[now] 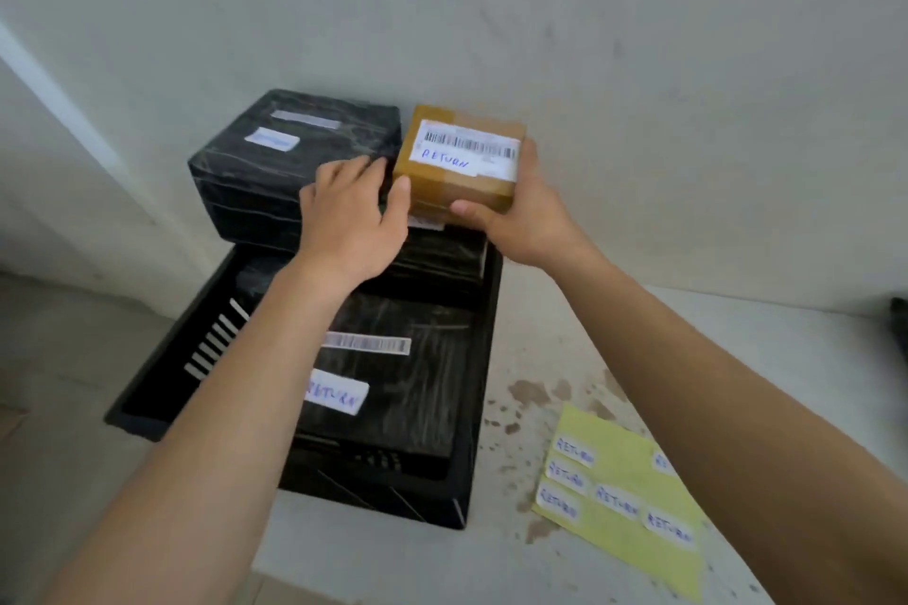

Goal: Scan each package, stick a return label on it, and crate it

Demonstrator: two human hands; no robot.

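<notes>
My right hand [521, 216] grips a small brown cardboard package [459, 160] from its right and underside, above the far end of the black crate [471, 418]. The package top carries a barcode label and a white RETURN sticker. My left hand [351, 216] has straight fingers; its thumb touches the package's left edge and its fingers rest on a black wrapped package [275, 152] stacked at the crate's far left. Inside the crate lies a flat black package [408, 388] with a barcode strip and a RETURN label.
A yellow backing sheet [626, 494] with several RETURN stickers lies on the stained white table [535, 359], right of the crate. A white wall stands close behind the packages. A dark object [899, 324] shows at the right edge. Grey floor lies to the left.
</notes>
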